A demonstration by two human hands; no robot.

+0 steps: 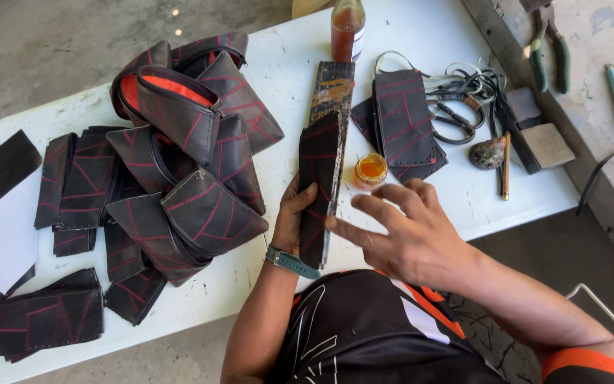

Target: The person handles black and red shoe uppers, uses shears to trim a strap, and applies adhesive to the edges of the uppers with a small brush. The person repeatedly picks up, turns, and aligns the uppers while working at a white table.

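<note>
On the white desk (278, 85), near its front edge, a black red-lined strip (321, 171) is clasped by the left hand (291, 217), best kept steady while the right hand (406, 235), fingers spread, smooths it.

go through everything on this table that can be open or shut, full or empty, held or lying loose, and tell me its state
Left hand: gripping the black strip, thumb over it.
Right hand: open, fingers spread, one fingertip on the strip's edge.
Bottle: upright, holding brown liquid.
Small jar: open, orange liquid inside.
Top pouch: open, red lining showing.
Pliers: lying loose, handles apart.
</note>
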